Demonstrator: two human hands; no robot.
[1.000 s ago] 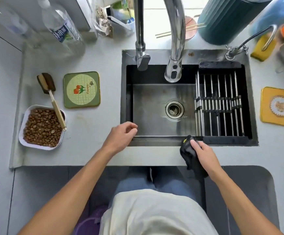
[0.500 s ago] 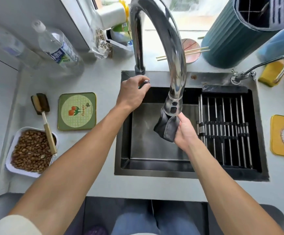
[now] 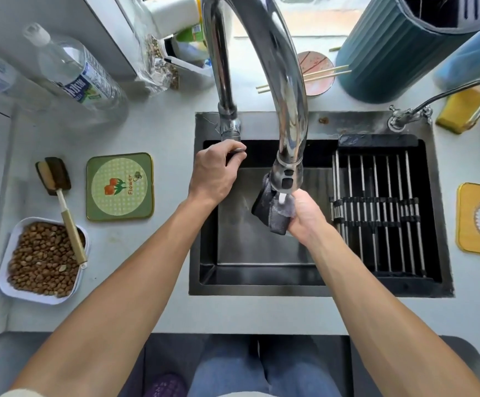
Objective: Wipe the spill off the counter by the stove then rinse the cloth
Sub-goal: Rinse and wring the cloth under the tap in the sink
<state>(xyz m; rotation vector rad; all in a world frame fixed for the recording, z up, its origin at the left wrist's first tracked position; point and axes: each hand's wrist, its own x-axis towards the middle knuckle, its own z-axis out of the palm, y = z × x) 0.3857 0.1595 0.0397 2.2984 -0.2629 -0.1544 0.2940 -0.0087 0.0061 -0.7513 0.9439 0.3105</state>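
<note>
- The sink point(image 3: 261, 279) is a dark, square-cornered steel basin set into a pale, smooth counter point(image 3: 161, 133); a rack point(image 3: 376, 213) of thin metal rods covers its right part.
- The tap point(image 3: 279, 81) is a tall chrome arch, shiny and curved, with its spout over the basin.
- The cloth point(image 3: 270, 210) is dark grey, limp and wet-looking, bunched directly under the spout, where a short white stream of water lands on it.
- The right hand point(image 3: 304, 216) grips the cloth, fingers curled round its bunched right side.
- The left hand point(image 3: 213, 173) has its fingers wrapped over the tap's dark handle point(image 3: 237, 151) at the base.
- A white tray point(image 3: 6, 285) at the left holds brown nuts; a brush point(image 3: 61, 202) with a pale handle leans across its rim.
- A square green coaster point(image 3: 120, 186) lies flat beside the brush.
- A clear plastic bottle point(image 3: 72, 73) stands behind, with what looks like water inside.
- A ribbed teal holder point(image 3: 390, 55) sits behind the sink; its contents cannot be made out.
</note>
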